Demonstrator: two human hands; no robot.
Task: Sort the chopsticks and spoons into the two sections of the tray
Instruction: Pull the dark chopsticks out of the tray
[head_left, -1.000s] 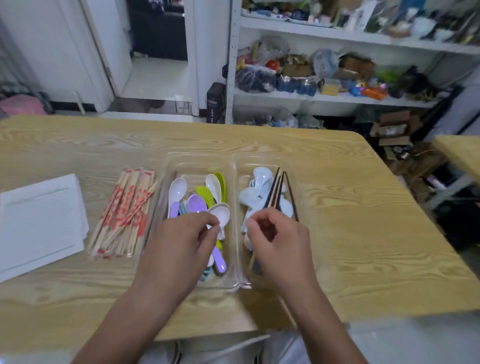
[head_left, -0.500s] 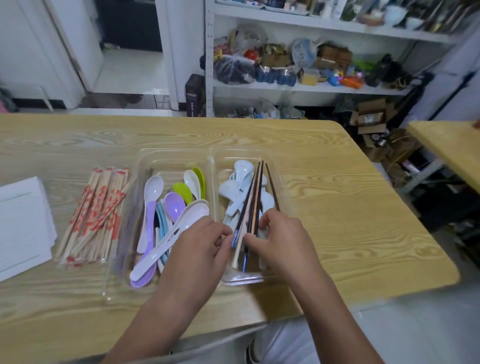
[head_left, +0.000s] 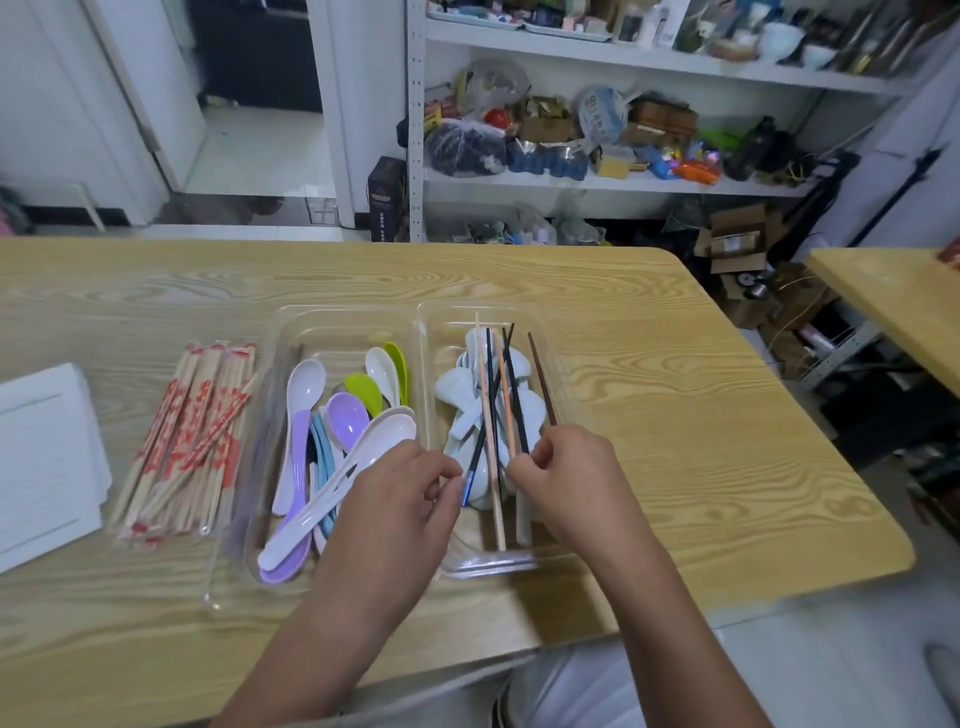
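The tray (head_left: 550, 332) is clear glossy plastic; the spoons (head_left: 363, 447) are smooth shiny plastic; the surface (head_left: 701, 441) shows matt wood grain; paper-sleeved chopsticks (head_left: 192, 436) lie alongside.

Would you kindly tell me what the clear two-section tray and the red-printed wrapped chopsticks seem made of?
Clear two-section tray: glossy transparent plastic, since wood grain shows through. Red-printed wrapped chopsticks: pale sticks, probably bamboo or wood, in thin printed sleeves, perhaps film or paper.

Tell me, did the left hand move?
Yes. Against the tray, the left hand shifted right, from over the spoon section to the divider beside the chopsticks.
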